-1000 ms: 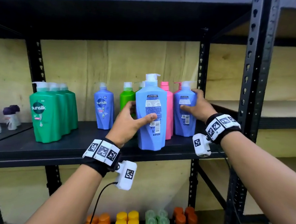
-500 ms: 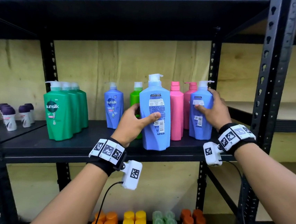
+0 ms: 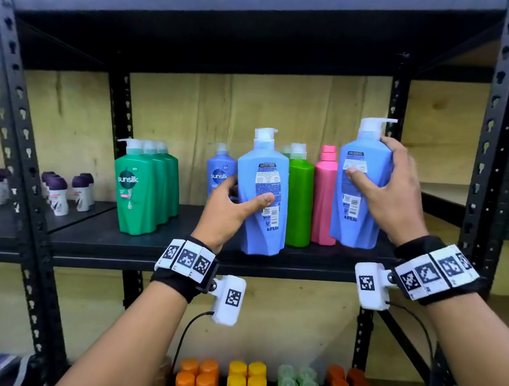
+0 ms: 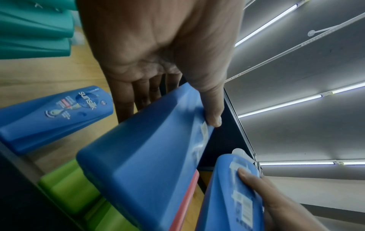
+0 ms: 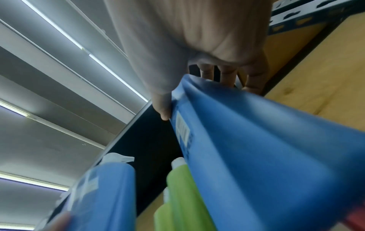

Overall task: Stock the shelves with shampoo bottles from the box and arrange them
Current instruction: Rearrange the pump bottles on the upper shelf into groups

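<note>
With each hand (image 3: 229, 212) (image 3: 393, 190) clamped round a tall light-blue plastic pump bottle (image 3: 262, 199) (image 3: 361, 187), the right one could clip the pink bottle (image 3: 324, 196) at nine o'clock, toppling it.

Probably a shop stockroom: black metal shelving (image 3: 153, 257) lined with grouped shampoo bottles (image 3: 145, 188) under strip lights (image 4: 280, 106).

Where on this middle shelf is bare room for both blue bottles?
Bare shelf lies between the green pump bottles and the small blue bottle, and along the front edge. Right of that it is crowded: lime bottle, pink bottle, both held bottles.
</note>
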